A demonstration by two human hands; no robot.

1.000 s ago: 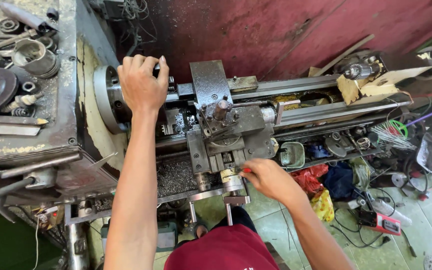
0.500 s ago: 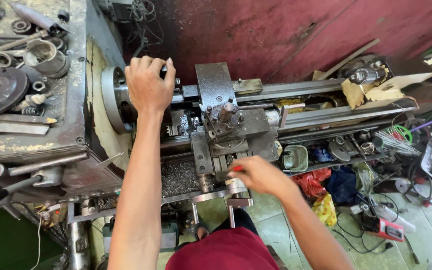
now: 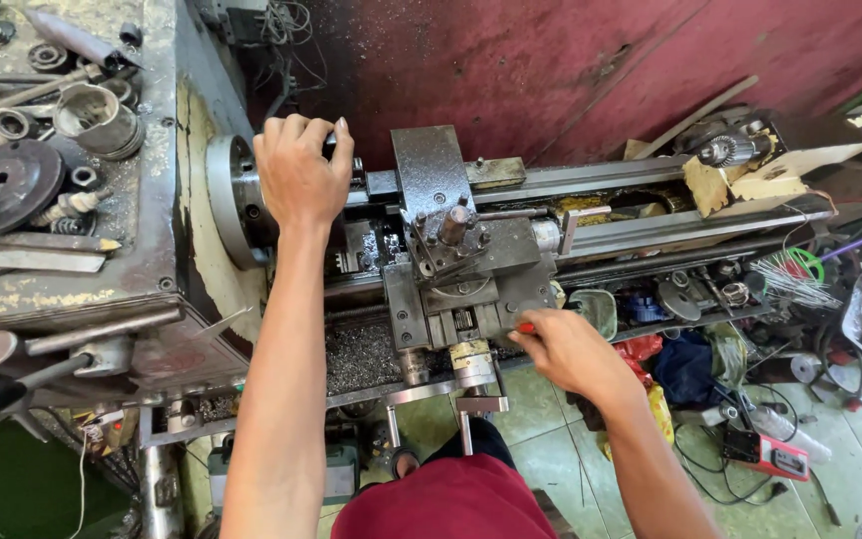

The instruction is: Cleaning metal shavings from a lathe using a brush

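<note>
On one lathe, two hands: left hand clamped over its chuck, right hand's grip indiscernible beside the carriage.

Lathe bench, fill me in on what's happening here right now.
A person stands at an old lathe. The left hand grips the chuck at the headstock end. The right hand rests by the front of the carriage, pinching something small and red. Metal chips lie in the tray below, and loose parts sit on the headstock top.
</note>
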